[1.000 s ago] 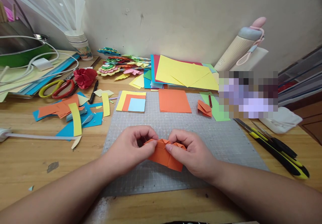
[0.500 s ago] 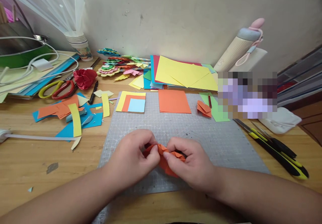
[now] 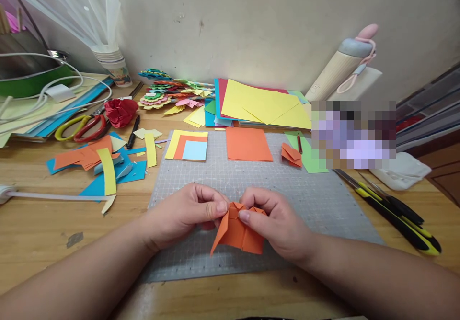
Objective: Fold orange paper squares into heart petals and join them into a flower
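Over the grey cutting mat [image 3: 187, 262], both my hands pinch a folded sheet of orange paper [image 3: 237, 234]. My left hand [image 3: 194, 212] grips its upper left edge between thumb and fingers. On the right side, my right hand [image 3: 275, 222] presses its thumb on the front, with its fingers behind. Small folded flaps show along the top edge, and the lower part hangs down with a vertical crease. Beyond the hands lie a stack of orange square paper [image 3: 249, 144], a small folded orange paper heart [image 3: 291, 154] and nested yellow, orange and light blue squares [image 3: 195, 147].
Paper scraps [image 3: 132, 171], scissors [image 3: 88, 124] and a black pen [image 3: 133, 132] lie at left. Coloured sheets [image 3: 266, 102] and paper flowers [image 3: 161, 97] are at the back. A yellow-black utility knife [image 3: 398, 219] lies right. A bottle [image 3: 336, 66] leans against the wall.
The orange paper has turned so more of its front and lower part shows, its left flap now hanging free. My left hand has shifted slightly, its thumb now laid along the paper's edge.
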A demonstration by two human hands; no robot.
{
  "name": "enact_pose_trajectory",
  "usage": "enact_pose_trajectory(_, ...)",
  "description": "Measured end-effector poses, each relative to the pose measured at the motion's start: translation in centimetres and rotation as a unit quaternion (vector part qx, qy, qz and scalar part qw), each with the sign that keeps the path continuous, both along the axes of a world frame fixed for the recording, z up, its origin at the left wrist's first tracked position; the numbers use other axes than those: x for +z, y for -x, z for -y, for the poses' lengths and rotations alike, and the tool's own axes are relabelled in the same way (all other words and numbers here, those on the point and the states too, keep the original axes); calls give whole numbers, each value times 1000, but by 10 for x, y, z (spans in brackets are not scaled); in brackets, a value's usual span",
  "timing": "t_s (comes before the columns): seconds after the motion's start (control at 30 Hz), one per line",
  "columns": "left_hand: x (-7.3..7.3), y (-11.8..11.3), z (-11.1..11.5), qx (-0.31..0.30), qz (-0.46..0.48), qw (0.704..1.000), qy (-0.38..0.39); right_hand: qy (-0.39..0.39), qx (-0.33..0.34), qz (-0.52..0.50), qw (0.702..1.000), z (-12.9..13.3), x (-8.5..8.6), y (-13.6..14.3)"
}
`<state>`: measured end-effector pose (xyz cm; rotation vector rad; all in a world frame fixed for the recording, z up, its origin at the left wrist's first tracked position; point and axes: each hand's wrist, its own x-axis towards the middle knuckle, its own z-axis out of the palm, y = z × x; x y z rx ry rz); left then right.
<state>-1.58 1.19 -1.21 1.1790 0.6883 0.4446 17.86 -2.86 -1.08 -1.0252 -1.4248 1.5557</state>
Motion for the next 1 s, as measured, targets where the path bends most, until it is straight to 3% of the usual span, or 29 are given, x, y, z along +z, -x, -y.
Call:
enact_pose_trajectory(0.1, 0, -1, 0, 20, 5, 1000, 11, -8, 0, 9, 1000, 0, 1, 1)
enact_pose_trajectory(0.27, 8, -5, 5, 84, -35, 995, -48, -6, 13, -35, 999, 1, -2, -2)
enact_pose_trajectory(0.37, 12, -8, 8, 113, -72, 984, -121, 8, 19, -43, 999, 3, -2, -3)
enact_pose_trajectory(0.53, 11, -10, 10, 116, -128, 946, -273, -4, 24, 41, 999, 1, 0, 0)
enact_pose_trajectory(0.6, 10, -11, 10, 111, -116, 955, -250, -18, 10, 48, 999, 0, -1, 2)
enact_pose_trajectory(0.73, 9, -11, 11, 113, -77, 983, -124, -32, -51, 32, 998, 0, -4, 2)
enact_pose_trajectory(0.9, 12, -10, 13, 121, -90, 981, -123, -31, 8, 35, 999, 3, -1, 0)
enact_pose_trajectory(1.0, 13, -10, 14, 72, -105, 984, -123, -47, 44, 31, 997, 4, 0, 0)
